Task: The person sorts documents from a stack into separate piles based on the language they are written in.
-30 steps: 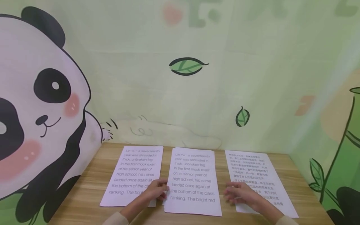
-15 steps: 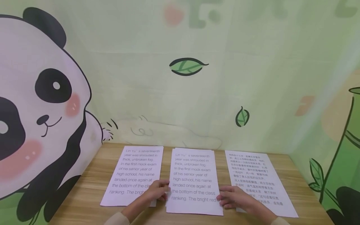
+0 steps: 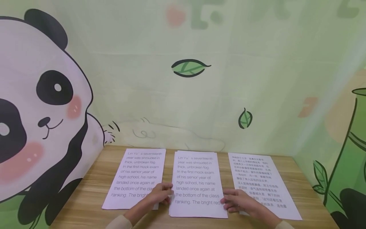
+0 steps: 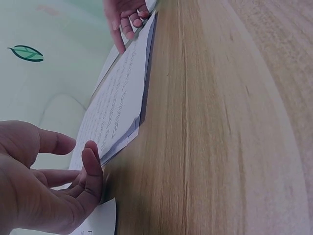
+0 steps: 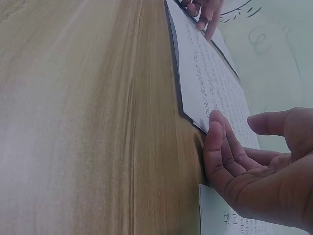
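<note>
Paper (image 3: 197, 178) printed in English is lying in the middle of the wooden tabletop (image 3: 85, 197), stacked in several sheets whose edges are not quite lining up; in the left wrist view, lower sheets are peeking out past the near corner. The left hand (image 3: 160, 193) is resting its fingertips against the left edge of this stack, its thumb standing apart from the fingers, so it is staying released rather than grasping. The right hand (image 3: 240, 201) is mirroring it at the right edge, fingertips touching the side, thumb lifted well clear, likewise gripping nothing. Both hands are sitting low along the sides, nearer the bottom of the page than the top.

To the left, an English page (image 3: 137, 175) is lying flat and slanted, the left hand covering part of its lower right. To the right, a Chinese page (image 3: 254, 178) is slanting the other way, the right hand hiding some of its lower lines. Pale sleeves (image 3: 120, 222) are showing at both wrists. Behind, a green backdrop (image 3: 143, 86) is displaying a panda (image 3: 23, 57) and leaves (image 3: 190, 68).
</note>
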Demonstrator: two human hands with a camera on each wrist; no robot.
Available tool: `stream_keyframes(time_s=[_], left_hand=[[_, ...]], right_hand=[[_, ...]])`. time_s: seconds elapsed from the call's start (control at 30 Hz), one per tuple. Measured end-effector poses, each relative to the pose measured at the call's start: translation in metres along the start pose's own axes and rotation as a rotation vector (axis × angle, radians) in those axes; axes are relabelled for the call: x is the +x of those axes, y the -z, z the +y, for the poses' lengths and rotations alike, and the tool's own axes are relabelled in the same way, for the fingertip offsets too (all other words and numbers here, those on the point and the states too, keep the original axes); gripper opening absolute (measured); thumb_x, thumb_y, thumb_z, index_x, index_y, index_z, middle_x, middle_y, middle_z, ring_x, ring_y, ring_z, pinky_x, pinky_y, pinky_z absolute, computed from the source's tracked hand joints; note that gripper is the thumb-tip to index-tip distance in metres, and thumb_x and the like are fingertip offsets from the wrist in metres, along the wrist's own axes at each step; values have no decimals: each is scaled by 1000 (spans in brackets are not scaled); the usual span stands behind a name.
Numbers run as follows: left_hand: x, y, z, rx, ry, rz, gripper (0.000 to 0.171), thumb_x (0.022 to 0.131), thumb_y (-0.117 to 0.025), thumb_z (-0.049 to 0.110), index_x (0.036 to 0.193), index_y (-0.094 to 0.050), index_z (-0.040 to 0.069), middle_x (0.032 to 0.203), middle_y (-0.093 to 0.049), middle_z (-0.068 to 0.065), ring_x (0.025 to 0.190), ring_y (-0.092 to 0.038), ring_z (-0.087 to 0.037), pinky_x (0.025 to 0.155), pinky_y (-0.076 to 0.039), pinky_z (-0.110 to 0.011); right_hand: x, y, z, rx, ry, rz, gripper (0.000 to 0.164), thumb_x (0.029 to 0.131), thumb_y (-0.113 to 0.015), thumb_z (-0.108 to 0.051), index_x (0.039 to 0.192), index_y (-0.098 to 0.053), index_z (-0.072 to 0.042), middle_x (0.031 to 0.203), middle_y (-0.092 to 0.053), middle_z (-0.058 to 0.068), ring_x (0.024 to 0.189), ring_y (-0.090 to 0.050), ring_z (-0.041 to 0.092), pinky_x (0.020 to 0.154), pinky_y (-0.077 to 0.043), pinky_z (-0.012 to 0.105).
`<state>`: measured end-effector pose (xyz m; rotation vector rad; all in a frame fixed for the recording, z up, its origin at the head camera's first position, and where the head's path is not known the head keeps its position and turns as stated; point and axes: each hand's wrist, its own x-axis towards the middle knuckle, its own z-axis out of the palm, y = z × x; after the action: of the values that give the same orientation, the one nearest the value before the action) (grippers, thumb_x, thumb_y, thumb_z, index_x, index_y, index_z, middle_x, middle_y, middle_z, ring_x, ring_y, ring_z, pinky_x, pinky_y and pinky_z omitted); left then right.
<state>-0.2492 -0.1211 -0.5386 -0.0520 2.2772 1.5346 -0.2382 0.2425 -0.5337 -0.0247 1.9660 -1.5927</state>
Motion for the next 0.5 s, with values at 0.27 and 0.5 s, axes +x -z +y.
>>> stream_keyframes(time_s=[0.27, 0.5], left_hand=[[-2, -1, 0, -25, -49, 37, 52, 94, -60, 10, 142, -52, -7, 102, -66, -13, 70, -62, -16, 65, -56, -28], [-3, 0, 4, -58, -58, 83, 40, 93, -63, 12, 129, -62, -5, 103, -68, -13, 73, -64, -16, 68, -58, -32]], right_hand=[[-1, 1, -2, -10, 16, 11, 64, 101, -58, -19, 149, -33, 15, 108, -73, 8, 88, -71, 14, 79, -61, 30], [-2, 2, -3, -20, 47, 60, 56, 101, -58, -19, 146, -44, 11, 100, -71, 5, 84, -68, 13, 74, -59, 29]])
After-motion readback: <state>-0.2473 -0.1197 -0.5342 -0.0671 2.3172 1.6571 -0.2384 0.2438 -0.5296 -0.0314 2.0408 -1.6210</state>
